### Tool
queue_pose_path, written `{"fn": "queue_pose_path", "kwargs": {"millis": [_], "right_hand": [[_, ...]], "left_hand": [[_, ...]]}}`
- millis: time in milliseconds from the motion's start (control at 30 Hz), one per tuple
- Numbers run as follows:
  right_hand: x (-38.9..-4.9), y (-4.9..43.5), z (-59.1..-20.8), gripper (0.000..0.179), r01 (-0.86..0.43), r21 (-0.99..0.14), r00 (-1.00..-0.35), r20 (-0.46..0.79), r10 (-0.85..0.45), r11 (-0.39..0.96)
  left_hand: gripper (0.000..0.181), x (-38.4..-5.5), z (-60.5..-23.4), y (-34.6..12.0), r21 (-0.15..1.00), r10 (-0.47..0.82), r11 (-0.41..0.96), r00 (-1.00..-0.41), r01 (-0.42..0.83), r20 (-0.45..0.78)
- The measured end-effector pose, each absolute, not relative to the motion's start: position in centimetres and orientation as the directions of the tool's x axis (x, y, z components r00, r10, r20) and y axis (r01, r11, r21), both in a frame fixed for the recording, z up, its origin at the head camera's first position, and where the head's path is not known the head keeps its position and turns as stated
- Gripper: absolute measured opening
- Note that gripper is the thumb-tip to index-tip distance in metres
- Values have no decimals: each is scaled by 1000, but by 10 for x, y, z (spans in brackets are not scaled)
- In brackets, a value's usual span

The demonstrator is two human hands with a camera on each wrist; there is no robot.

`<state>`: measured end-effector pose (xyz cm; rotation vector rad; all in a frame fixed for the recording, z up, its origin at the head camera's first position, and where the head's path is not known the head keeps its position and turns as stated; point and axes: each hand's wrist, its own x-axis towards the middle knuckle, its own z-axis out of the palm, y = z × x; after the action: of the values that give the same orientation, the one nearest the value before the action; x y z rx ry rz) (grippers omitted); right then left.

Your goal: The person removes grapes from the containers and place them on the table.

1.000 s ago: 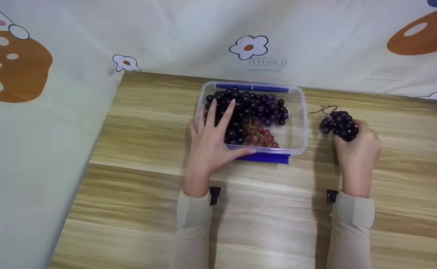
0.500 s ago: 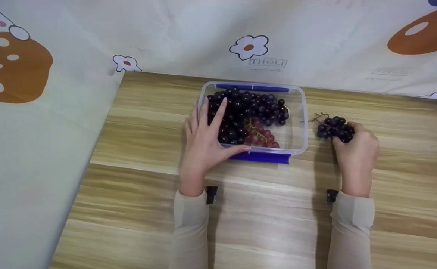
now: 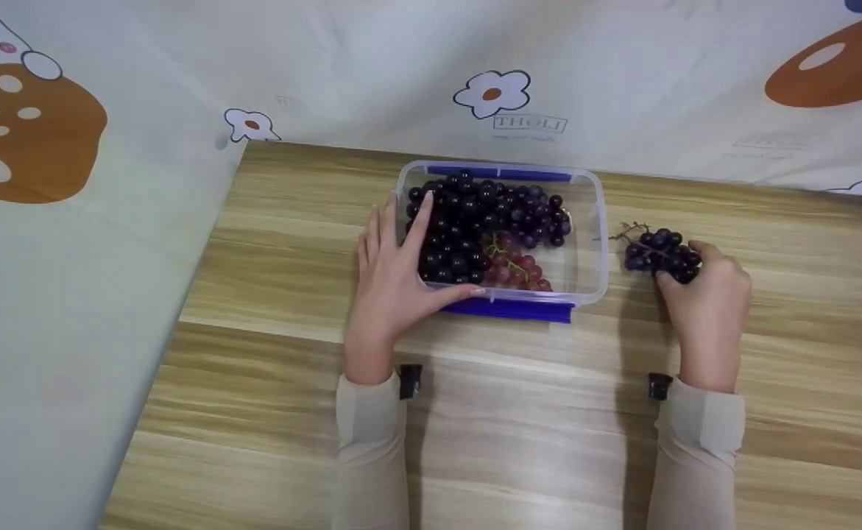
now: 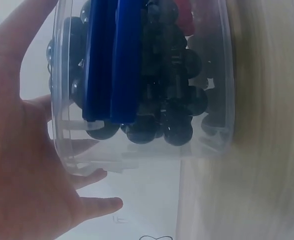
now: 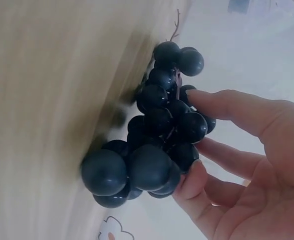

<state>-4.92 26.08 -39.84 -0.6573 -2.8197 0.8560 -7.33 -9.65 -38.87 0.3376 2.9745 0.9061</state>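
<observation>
My left hand (image 3: 394,283) spreads over the left end of a clear plastic container (image 3: 585,294), its thumb along the front rim and its other fingers straight across the left side. Inside lie dark grapes (image 3: 467,213) and a smaller bunch of red grapes (image 3: 511,265) with a green stem. A blue clip flap (image 4: 124,60) hangs on the container's front wall in the left wrist view. Right of the container, my right hand (image 3: 710,294) pinches a bunch of dark grapes (image 5: 159,120) between thumb and fingers. Its brown stem points left; in the right wrist view the bunch is close to the tabletop.
A wood-grain table (image 3: 534,442) carries everything. Behind it and at the left hangs a pale curtain (image 3: 342,73) printed with flowers and orange shapes. The container stands near the table's back edge. Small black devices (image 3: 411,381) sit at both wrists.
My left hand has slid left across the container, uncovering more dark grapes. The right hand's bunch has come down and slightly left, then stayed nearly still.
</observation>
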Motion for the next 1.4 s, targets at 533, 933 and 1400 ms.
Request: {"fn": "queue_pose_path", "kwargs": {"millis": [533,933,1400], "right_hand": [[-47,256,-386,58,350,-599,-904,-14,428,720],[-43,245,-374,52,255,-636,-917,79,390,729],[-28,208,-350,42,60,-671,-912,264,313,739]], "left_hand": [[137,-82,-400,-104,776,184,615,-983,138,29],[125,-91,-419,-96,894,-22,434,-991,112,134],[119,-94,-426,-91,913,-147,387,-968,133,204]]}}
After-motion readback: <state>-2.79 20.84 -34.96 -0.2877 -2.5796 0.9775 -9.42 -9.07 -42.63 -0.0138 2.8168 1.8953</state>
